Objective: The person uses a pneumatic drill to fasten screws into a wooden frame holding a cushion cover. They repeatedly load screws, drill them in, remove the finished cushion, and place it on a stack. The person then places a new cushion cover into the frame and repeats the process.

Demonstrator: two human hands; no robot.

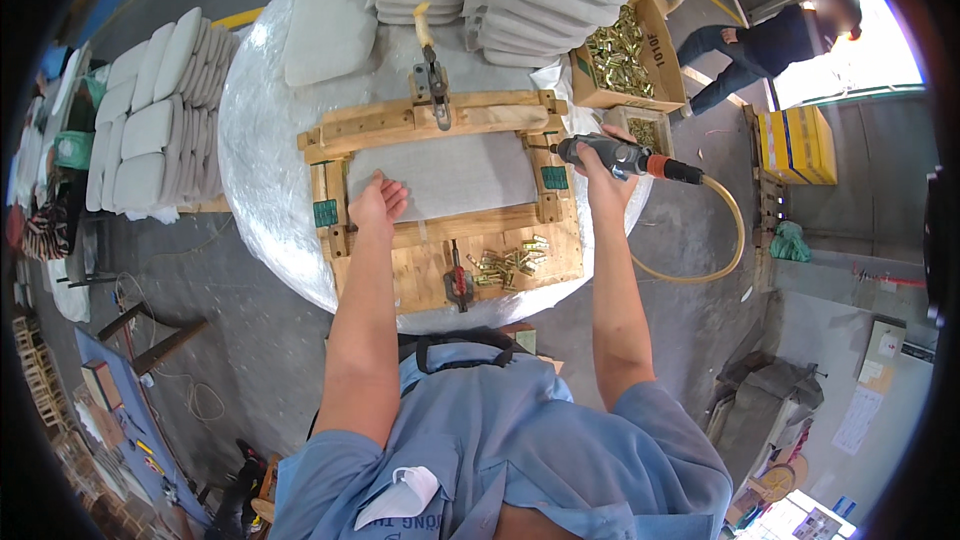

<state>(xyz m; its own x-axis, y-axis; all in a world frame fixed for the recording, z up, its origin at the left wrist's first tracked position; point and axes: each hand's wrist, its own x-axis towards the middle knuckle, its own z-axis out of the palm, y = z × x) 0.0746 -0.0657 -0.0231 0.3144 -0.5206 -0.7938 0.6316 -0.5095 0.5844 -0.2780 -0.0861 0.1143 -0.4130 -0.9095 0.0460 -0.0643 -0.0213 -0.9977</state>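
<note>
A grey padded panel (455, 175) lies inside a wooden frame jig (440, 223) on the wrapped round table. My left hand (377, 202) is over the panel's left end, its fingers apart and slightly bent, holding nothing. Whether it touches the panel I cannot tell. My right hand (600, 168) is wrapped round an air screwdriver (620, 156) with an orange collar and a hose. Its tip points left at the jig's right side. A toggle clamp (432, 90) with a pale handle stands on the far rail, and a red-handled clamp (458, 282) is on the near board.
Brass-coloured metal fittings (512, 262) lie loose on the near board. A cardboard box (590, 90) full of them stands at the far right, beside a smaller box (655, 125). Stacked grey pads (555, 0) rise at the back. An air hose (735, 255) loops right. Another person (775, 45) stands far right.
</note>
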